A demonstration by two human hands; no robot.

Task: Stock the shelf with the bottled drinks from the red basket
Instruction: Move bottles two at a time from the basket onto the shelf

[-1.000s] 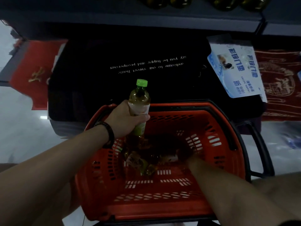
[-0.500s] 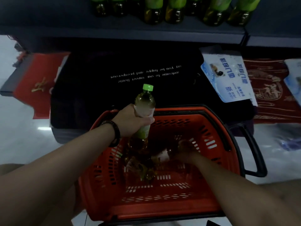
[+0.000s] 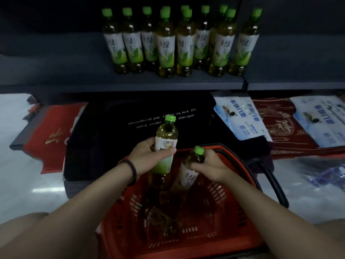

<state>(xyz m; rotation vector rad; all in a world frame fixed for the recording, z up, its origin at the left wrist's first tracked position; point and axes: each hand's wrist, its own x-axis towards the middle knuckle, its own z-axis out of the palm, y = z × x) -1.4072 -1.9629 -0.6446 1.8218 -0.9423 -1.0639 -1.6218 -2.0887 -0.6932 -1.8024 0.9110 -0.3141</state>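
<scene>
While the left hand (image 3: 149,157) grips one bottle (image 3: 165,146) upright above the far rim of the red basket (image 3: 220,238), the right hand (image 3: 209,165) clasps a second bottle (image 3: 188,174) by its neck, tilted, beside it. More bottles (image 3: 179,42) stand near the shelf (image 3: 74,71) front edge.

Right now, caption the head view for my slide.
Left hand and right hand each lift a green-capped bottle from the red basket below the stocked shelf.

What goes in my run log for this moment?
left hand: holds upright bottle | right hand: holds second bottle | above red basket | shelf: partly stocked
</scene>
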